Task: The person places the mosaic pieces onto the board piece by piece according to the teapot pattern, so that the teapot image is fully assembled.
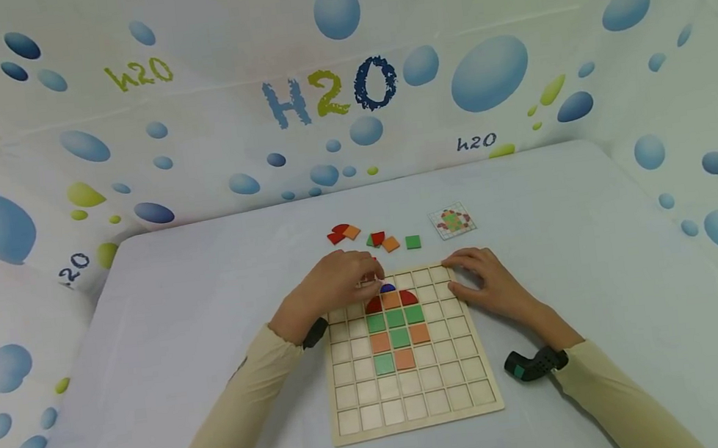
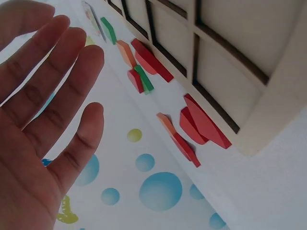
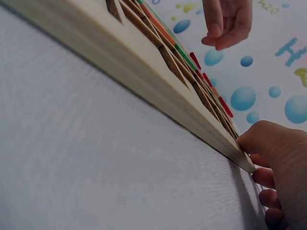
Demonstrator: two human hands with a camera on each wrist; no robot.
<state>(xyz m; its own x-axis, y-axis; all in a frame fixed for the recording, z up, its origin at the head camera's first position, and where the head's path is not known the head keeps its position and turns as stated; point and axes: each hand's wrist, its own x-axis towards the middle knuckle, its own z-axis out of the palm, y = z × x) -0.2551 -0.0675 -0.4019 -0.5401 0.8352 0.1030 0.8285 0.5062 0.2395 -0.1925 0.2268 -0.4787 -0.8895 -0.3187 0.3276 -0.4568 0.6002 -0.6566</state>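
Observation:
A wooden grid board (image 1: 419, 402) lies on the white table, with green, orange and red tiles set in several of its cells. At its far side, a small blue piece (image 1: 388, 288) shows in a cell above an orange tile (image 1: 391, 300). Close to this piece, my left hand (image 1: 341, 283) hovers above the board. Its fingers look relaxed in the left wrist view, and no tile shows in them. My right hand (image 1: 492, 283) grips the board's far right corner, the thumb (image 3: 254, 136) on the frame and other fingers along the edge.
Beyond the board lie loose red, orange and green tiles, among them a green square (image 1: 413, 242) and a red tile (image 2: 152, 60). A small pattern card (image 1: 452, 221) sits to their right. A printed curtain (image 1: 214, 122) hangs behind the table.

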